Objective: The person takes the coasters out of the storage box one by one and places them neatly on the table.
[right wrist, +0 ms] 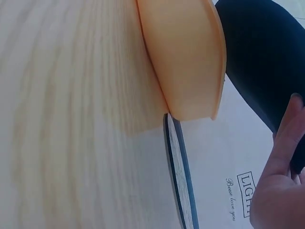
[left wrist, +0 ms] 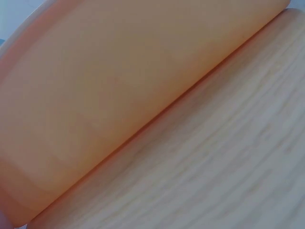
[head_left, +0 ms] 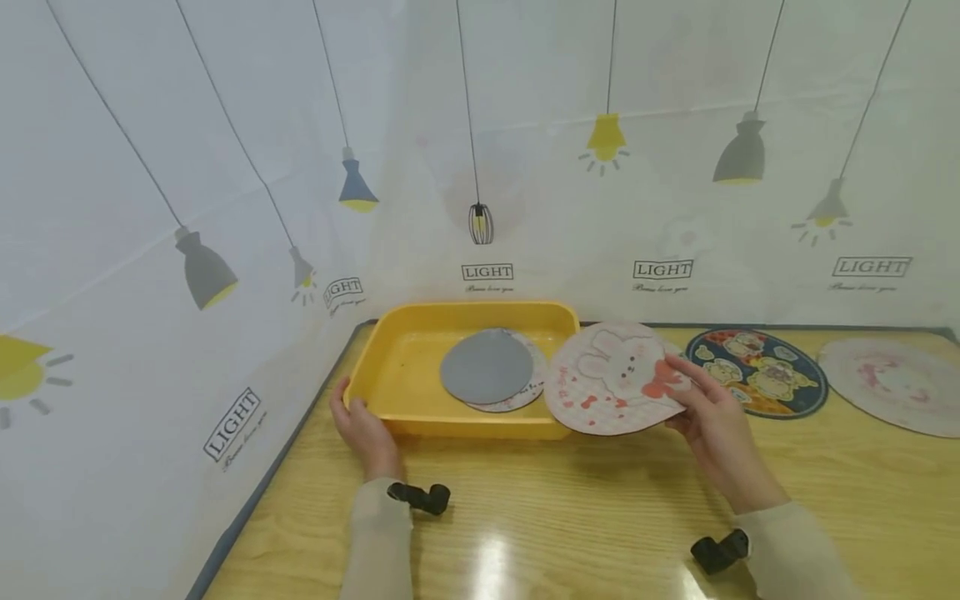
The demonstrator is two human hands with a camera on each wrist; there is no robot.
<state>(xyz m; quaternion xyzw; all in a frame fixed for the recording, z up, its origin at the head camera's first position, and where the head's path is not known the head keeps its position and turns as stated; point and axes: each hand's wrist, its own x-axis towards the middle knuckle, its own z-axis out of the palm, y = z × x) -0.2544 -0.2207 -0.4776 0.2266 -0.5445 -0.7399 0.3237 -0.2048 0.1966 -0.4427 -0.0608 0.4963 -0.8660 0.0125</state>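
In the head view my right hand [head_left: 708,425] pinches the right edge of a round mat [head_left: 600,379] printed with a white rabbit and red bows. The mat is raised and tilted over the right end of a yellow plastic tray [head_left: 465,427]. Seen from the right wrist, its dark underside [right wrist: 262,57] faces the camera. At the tray's front left corner, my left hand [head_left: 367,433] holds the rim. A plain grey disc [head_left: 486,367] lies inside the tray, partly covering a printed round mat [head_left: 536,392]. The left wrist view shows the tray's outer wall [left wrist: 119,86] but no fingers.
Right of the tray, a dark blue round mat [head_left: 772,375] with cartoon figures lies on the wooden table [head_left: 525,500]. Farther right is a pale pink round mat [head_left: 892,383]. A white cloth [head_left: 555,208] printed with lamps hangs behind and along the left side.
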